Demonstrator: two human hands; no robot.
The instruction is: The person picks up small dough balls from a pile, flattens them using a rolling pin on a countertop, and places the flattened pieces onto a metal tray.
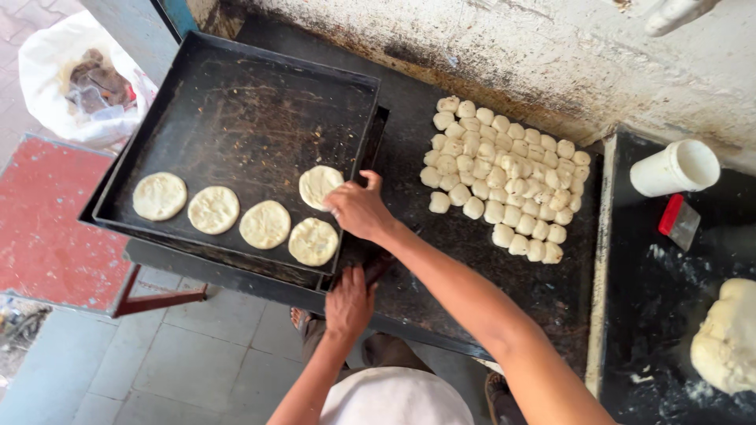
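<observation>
The right hand (pixel 358 208) is pressing its closed fingertips onto the edge of a flat dough round (pixel 320 186), pale, floury and roughly circular, lying near the right rim of the black baking tray (pixel 236 102). Four similar rounds (pixel 236 216) are sitting in a row beside it. The left hand (pixel 349 303) is gripping the front edge of the counter (pixel 488 283), below the tray corner.

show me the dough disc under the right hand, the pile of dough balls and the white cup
dough disc (pixel 316 185), head view, on its bare left half beside the fingers
pile of dough balls (pixel 504 177), head view, on a ball near the pile's middle
white cup (pixel 669 169), head view, on its side wall
</observation>
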